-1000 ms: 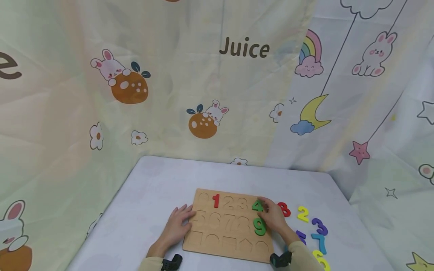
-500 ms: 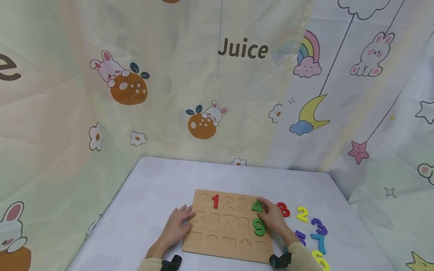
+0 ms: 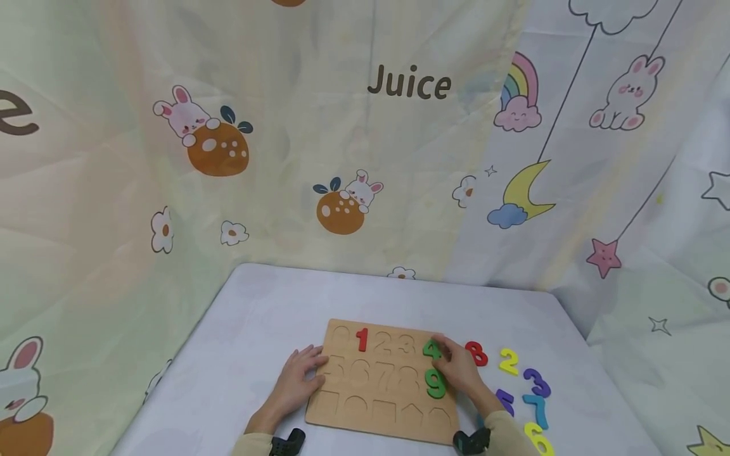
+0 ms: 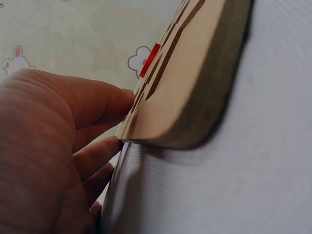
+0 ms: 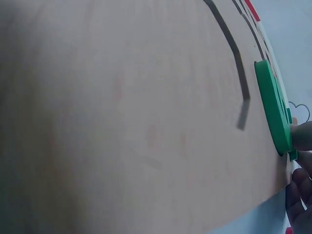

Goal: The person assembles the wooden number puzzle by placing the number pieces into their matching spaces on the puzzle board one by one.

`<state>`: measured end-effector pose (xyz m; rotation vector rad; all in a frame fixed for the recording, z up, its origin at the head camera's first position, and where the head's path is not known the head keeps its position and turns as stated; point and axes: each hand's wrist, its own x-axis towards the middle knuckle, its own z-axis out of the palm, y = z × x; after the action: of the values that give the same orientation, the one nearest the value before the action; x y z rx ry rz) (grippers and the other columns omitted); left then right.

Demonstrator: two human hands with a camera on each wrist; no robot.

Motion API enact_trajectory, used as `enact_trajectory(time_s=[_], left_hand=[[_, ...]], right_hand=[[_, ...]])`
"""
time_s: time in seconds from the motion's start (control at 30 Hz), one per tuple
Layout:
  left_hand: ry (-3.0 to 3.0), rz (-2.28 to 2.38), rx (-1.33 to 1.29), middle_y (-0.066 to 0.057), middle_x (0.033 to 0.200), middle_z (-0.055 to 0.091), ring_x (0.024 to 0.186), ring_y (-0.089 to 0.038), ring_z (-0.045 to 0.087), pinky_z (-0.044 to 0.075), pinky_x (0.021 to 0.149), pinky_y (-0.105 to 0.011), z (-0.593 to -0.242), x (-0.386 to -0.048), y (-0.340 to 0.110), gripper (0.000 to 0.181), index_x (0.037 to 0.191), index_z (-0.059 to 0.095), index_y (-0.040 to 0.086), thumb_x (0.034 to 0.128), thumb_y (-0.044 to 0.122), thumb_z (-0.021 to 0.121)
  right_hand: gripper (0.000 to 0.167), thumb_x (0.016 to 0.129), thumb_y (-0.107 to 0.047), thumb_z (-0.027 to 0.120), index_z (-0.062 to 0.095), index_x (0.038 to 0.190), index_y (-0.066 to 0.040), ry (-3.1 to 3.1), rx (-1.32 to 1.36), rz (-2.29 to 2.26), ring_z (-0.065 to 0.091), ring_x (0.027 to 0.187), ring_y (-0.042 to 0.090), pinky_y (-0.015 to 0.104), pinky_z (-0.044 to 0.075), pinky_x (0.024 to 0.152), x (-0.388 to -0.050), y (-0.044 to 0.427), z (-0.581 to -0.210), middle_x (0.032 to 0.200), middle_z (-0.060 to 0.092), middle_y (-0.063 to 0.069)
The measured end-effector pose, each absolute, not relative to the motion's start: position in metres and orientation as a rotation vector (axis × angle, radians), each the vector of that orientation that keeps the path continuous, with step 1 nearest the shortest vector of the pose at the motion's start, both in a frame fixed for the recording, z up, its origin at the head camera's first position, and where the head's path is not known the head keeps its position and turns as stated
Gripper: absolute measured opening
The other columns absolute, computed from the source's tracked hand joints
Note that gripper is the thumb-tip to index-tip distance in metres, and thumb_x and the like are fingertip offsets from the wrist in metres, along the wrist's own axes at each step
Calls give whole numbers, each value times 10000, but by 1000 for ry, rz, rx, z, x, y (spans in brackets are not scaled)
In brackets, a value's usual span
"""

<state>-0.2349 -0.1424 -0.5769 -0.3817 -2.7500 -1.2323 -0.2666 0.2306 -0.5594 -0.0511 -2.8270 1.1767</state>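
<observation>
from here, the right hand [image 3: 461, 368] pinches the green 4 [image 3: 430, 349] at the board's [image 3: 373, 389] far right corner, top pointing away, long axis near-to-far; the left hand [image 3: 294, 378], fingers extended, touches the left edge.

left sleeve [image 3: 252, 444]: beige, plain | right sleeve [image 3: 509, 436]: of the same beige | left wrist device [image 3: 289, 443]: black, with rounded end which sticks out | right wrist device [image 3: 472, 441]: also black, of similar shape
</observation>
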Motion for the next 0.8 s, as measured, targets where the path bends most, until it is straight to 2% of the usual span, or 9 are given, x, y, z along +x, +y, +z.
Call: enact_trajectory(time_s=[0.23,0.37,0.47,0.6,0.7,0.8], left_hand=[[-2760,-1246,-367,-100,1390,561,1381,-333,398,134,1199,-545,-577,-237,-143,349,1172,689,108,824,128,709],[-2750,-1244,-383,-111,1386,563,1375,-351,400,144,1191,-563,-577,-235,-143,350,1167,690,103,819,118,716],[-2738,-1233,-401,-117,1382,565,1370,-360,405,153,1186,-573,-577,-234,-144,352,1166,690,98,816,113,722],[-2738,-1208,-408,-100,1384,567,1371,-343,409,160,1189,-557,-578,-235,-143,353,1169,691,108,818,130,726],[-2743,-1206,-407,-90,1388,564,1374,-331,409,163,1191,-551,-579,-236,-144,349,1167,693,116,821,143,727],[-2746,-1229,-406,-89,1394,558,1378,-327,404,160,1192,-550,-579,-237,-144,346,1167,693,117,824,146,726]], right_hand=[[577,828,-53,697,537,1381,-98,-2823,-40,1190,553,1223,368,523,482,1011,-263,234,-554,1385,554,173],[561,833,-86,690,539,1371,-127,-2845,-106,1178,597,1123,365,522,542,916,-258,241,-547,1289,598,207],[550,825,-80,689,544,1356,-101,-2845,-108,1136,612,1074,394,505,572,844,-255,250,-543,1258,590,241],[538,824,-71,699,550,1341,-72,-2820,-113,1067,606,960,328,384,572,755,-253,264,-538,1189,595,216],[519,828,-60,705,563,1327,-61,-2798,-135,1037,532,843,224,260,488,662,-253,275,-538,1083,600,156],[514,832,-55,710,564,1324,-51,-2786,-140,1030,493,784,188,215,421,591,-253,284,-537,1053,603,144]])
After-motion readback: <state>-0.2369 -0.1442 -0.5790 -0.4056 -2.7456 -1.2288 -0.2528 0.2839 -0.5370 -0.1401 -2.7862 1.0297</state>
